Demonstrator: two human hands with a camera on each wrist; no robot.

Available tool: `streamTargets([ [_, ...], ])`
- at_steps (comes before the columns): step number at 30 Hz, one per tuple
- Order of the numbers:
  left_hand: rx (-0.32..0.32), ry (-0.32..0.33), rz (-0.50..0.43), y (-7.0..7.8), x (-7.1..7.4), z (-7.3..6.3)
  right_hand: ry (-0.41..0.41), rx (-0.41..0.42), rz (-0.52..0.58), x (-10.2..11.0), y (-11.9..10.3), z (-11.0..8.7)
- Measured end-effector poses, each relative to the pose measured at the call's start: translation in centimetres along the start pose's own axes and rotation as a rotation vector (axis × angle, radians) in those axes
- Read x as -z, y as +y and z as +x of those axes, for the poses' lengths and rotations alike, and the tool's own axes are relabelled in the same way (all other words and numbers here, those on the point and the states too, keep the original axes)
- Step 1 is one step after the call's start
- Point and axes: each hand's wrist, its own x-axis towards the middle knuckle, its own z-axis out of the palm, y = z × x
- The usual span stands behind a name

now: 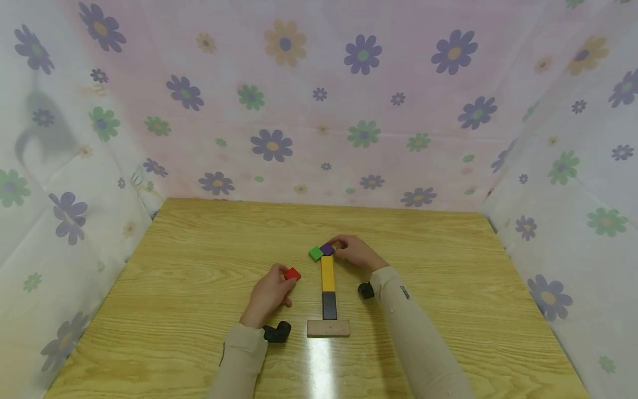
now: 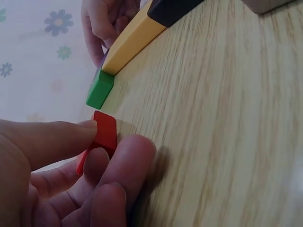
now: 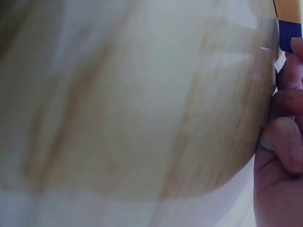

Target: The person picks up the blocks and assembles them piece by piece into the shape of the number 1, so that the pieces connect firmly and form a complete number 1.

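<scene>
My left hand (image 1: 269,290) pinches a red block (image 1: 292,274) between thumb and fingers. In the left wrist view the red block (image 2: 105,131) is tilted, just short of the green block (image 2: 99,90). My right hand (image 1: 356,252) holds a purple block (image 1: 327,249) by its right side, with the index finger behind it. The green block (image 1: 316,254) lies against the purple one's left side. Below these a yellow block (image 1: 327,274) and a black block (image 1: 329,305) stand end to end in a line. A plain wooden block (image 1: 328,328) lies crosswise at the near end.
The wood-grain table (image 1: 199,249) is enclosed by flower-patterned cloth (image 1: 319,111) at the back and sides. Black wrist cameras (image 1: 277,332) jut inward from both sleeves. The line of blocks lies between the two forearms.
</scene>
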Motion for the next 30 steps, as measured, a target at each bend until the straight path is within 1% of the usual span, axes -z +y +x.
streamTargets([
  [6,-0.032,-0.004,0.013,0.3,-0.5,0.6,-0.003,-0.002,-0.008,0.0,-0.1,0.1],
  [10,-0.046,-0.018,0.017,0.7,-0.8,1.0,0.001,-0.006,-0.002,0.0,-0.1,0.1],
  [16,-0.052,-0.014,0.030,1.2,-1.2,1.6,0.010,-0.003,-0.006,-0.1,-0.2,0.1],
  [23,-0.047,-0.039,0.052,1.8,-1.5,2.1,0.007,-0.002,-0.006,-0.1,-0.3,-0.1],
  [27,-0.063,-0.029,0.070,1.9,-1.7,2.5,0.010,-0.006,0.000,0.0,-0.3,-0.2],
  [30,-0.077,-0.019,0.062,2.1,-1.8,2.7,0.010,-0.006,0.009,0.0,-0.4,-0.1],
])
